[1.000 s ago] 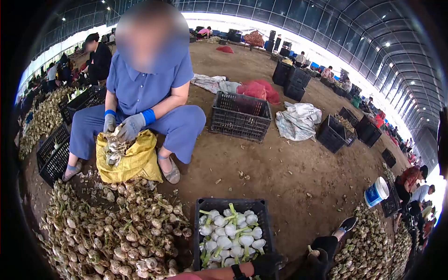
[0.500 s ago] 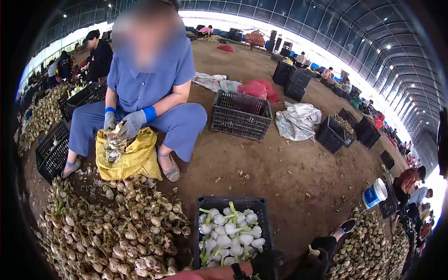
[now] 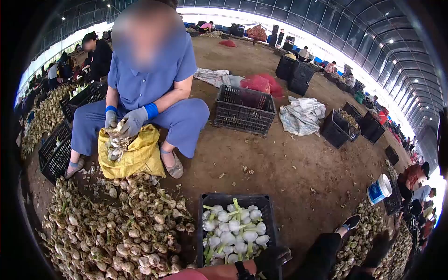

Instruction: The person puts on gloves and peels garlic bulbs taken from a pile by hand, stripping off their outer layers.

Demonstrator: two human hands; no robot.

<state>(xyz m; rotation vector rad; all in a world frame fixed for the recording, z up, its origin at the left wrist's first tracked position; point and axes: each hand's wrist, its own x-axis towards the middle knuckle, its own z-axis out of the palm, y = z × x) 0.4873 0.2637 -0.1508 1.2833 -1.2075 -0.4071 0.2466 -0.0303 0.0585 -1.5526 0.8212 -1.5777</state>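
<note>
My left hand [image 3: 273,259], in a dark glove with a watch on the wrist, is over the lower right corner of a black plastic crate [image 3: 201,233]. Its fingers are curled, and whatever they may hold is hidden. White, trimmed garlic bulbs [image 3: 234,231] with short green stems fill the crate. At the lower right, a dark shape that looks like my gloved right hand [image 3: 380,250] lies over a pile of untrimmed garlic [image 3: 357,254]; its fingers are too dark and smeared to read.
A larger pile of brown garlic [image 3: 116,228] lies left of the crate. Opposite sits a person in blue [image 3: 149,88], gloved hands over a yellow sack [image 3: 135,156]. Another black crate [image 3: 245,112], a white sack [image 3: 302,115] and a white-and-blue bucket [image 3: 379,189] stand farther off.
A garlic bulb seen earlier in a dark glove right of the crate is out of sight. The dark right-hand shape now lies farther right, over the pile. The view has shifted slightly.
</note>
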